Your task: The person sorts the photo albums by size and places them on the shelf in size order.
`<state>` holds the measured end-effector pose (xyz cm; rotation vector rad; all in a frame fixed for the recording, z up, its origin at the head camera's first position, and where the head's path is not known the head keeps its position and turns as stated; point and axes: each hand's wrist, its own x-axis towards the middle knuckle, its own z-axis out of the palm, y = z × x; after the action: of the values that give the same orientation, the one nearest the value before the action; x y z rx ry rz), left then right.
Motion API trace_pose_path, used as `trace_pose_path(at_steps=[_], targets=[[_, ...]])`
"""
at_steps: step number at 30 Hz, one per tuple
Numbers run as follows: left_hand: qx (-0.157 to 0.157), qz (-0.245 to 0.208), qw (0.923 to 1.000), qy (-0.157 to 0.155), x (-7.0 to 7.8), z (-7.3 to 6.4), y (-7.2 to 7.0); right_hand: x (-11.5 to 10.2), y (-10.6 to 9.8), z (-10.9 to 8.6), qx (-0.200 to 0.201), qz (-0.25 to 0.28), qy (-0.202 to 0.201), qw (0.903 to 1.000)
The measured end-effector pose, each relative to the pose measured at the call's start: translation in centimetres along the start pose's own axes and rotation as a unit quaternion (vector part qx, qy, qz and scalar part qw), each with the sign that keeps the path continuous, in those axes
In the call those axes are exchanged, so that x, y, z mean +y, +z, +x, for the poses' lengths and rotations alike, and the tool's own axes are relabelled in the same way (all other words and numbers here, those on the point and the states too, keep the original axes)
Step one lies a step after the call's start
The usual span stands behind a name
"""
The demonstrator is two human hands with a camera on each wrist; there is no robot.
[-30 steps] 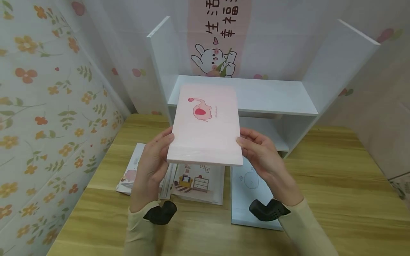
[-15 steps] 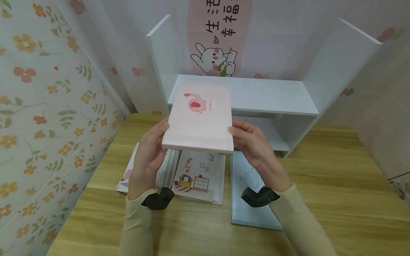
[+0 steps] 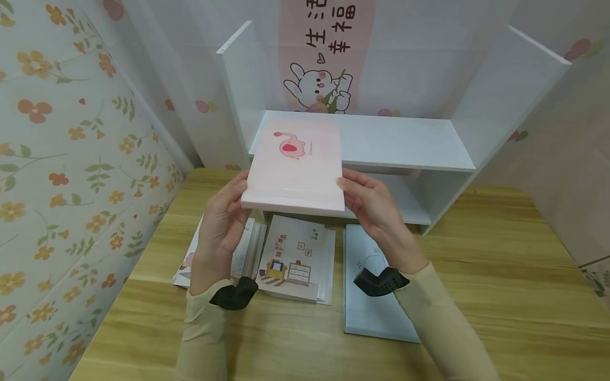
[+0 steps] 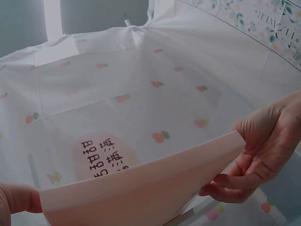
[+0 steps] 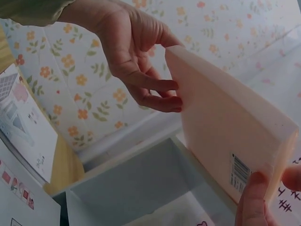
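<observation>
A pink notebook [image 3: 297, 174] with an elephant on its cover is held in the air before the white shelf [image 3: 400, 143], overlapping its middle board in the head view. My left hand [image 3: 221, 227] grips its left edge, thumb on top. On the opposite edge my right hand [image 3: 378, 211] pinches it between thumb and fingers. The right wrist view shows the underside of the pink notebook [image 5: 211, 127] with a barcode label [image 5: 240, 173], the left hand [image 5: 136, 61] at the far side. Its plain spine faces me.
On the wooden table [image 3: 305, 344] lie a light blue notebook [image 3: 371, 312], a booklet with a room picture [image 3: 293, 264], and several books [image 3: 248, 246] partly behind the left hand. Upright side panels [image 3: 512, 90] rise at both shelf ends. A flowered curtain [image 3: 71, 185] hangs at left.
Both hands have carried the pink notebook forward toward the shelf and slightly left. More of the booklet and blue notebook beneath is uncovered. The grip looks the same.
</observation>
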<state>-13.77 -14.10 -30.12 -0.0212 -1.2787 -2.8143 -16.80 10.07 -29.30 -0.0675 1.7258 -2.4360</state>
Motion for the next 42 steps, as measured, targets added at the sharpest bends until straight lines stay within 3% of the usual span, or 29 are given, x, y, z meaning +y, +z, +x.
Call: trace_pose_path(at_steps=[4, 8, 14, 17, 26, 36, 42], targets=[[-0.006, -0.031, 0.9993, 0.02, -0.3, -0.1, -0.1, -0.1, 0.0, 0.1, -0.011, 0.005, -0.01, 0.9999], [-0.011, -0.061, 0.9972, 0.041, -0.6, -0.1, -0.1, 0.2, -0.3, 0.1, -0.048, -0.015, -0.04, 0.9979], [-0.026, -0.077, 0.9949, 0.061, -0.9, 0.2, -0.2, 0.7, -0.9, -0.2, -0.112, -0.036, -0.091, 0.9889], [-0.027, -0.086, 0.994, 0.061, -1.1, 0.4, -0.4, 0.9, -0.9, -0.3, -0.123, -0.041, -0.11, 0.9854], [-0.032, -0.084, 0.9939, 0.064, -1.5, 1.1, -0.5, 1.3, -0.5, -0.1, -0.078, -0.043, -0.143, 0.9857], [0.018, -0.055, 0.9963, 0.064, -1.9, 2.1, 0.0, 1.7, -0.2, 0.4, -0.022, -0.079, -0.191, 0.9781], [0.032, -0.055, 0.996, 0.062, -2.1, 2.7, 0.2, 1.9, -0.1, 0.9, -0.001, -0.1, -0.205, 0.9736]])
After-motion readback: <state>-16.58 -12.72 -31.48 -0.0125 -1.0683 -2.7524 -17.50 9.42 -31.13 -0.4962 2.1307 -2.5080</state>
